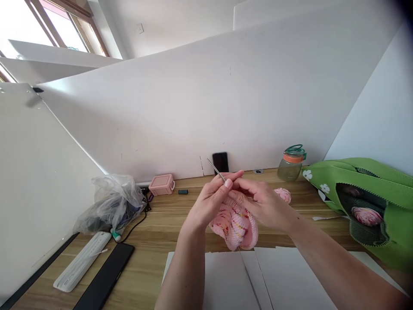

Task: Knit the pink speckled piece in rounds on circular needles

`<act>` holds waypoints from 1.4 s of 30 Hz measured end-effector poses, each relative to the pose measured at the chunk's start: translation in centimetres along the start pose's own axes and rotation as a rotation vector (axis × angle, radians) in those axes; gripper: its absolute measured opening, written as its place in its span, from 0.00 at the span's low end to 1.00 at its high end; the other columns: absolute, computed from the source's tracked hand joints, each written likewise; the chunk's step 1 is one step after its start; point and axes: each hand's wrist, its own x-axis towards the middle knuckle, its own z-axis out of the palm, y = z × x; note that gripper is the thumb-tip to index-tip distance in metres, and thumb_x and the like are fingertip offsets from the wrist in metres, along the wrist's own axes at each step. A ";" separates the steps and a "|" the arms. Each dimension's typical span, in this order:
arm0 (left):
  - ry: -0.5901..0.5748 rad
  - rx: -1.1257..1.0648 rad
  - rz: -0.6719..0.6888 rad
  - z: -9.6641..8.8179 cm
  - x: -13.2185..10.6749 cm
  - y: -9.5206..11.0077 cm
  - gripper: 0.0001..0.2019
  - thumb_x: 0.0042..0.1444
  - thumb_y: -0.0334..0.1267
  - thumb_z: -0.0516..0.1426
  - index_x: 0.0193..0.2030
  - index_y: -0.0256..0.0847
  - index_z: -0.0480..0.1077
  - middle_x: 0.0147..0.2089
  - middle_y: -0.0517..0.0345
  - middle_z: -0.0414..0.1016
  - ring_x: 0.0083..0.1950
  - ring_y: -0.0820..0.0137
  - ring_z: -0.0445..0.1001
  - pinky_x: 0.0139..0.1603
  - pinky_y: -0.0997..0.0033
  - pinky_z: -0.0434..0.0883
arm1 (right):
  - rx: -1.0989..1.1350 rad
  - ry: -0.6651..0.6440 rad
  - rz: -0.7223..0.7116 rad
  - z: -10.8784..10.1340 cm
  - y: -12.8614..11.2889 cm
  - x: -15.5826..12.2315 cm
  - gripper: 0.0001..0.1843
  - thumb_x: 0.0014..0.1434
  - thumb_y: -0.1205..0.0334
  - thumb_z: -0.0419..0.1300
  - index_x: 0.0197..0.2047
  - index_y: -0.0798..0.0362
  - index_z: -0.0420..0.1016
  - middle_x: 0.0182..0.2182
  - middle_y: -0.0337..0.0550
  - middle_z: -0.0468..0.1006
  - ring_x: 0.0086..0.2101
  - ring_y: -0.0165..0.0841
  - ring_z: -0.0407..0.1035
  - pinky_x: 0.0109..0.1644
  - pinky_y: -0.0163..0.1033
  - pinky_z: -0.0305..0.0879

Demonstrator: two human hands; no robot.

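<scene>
A pink knitted piece (236, 224) flecked with yellow and red hangs in folds beneath my two hands. My left hand (208, 200) is closed, its thumb pressed near a thin metal knitting needle (215, 168) that points up and left. Close against it, my right hand (258, 199) pinches the top edge of the knitting; its fingertips are partly hidden. Below the folds, another long thin needle (250, 282) slants down over white sheets. Behind my right wrist lies a ball of pink yarn (284, 195).
On the left are a plastic bag (112, 200), a white power strip (82, 260), a black slab (105, 275) and a pink box (161, 184). A phone (220, 162) leans on the partition. To the right stand a jar (291, 165) and a green bag (400, 211) with yarn inside.
</scene>
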 end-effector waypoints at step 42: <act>0.549 -0.741 0.093 -2.5 1.8 -1.2 0.15 0.64 0.44 0.51 0.39 0.38 0.74 0.33 0.56 0.74 0.34 0.74 0.72 0.41 0.72 0.68 | -0.278 0.161 0.093 5.6 4.6 -2.7 0.14 0.65 0.54 0.49 0.31 0.51 0.65 0.26 0.39 0.69 0.27 0.32 0.62 0.32 0.39 0.58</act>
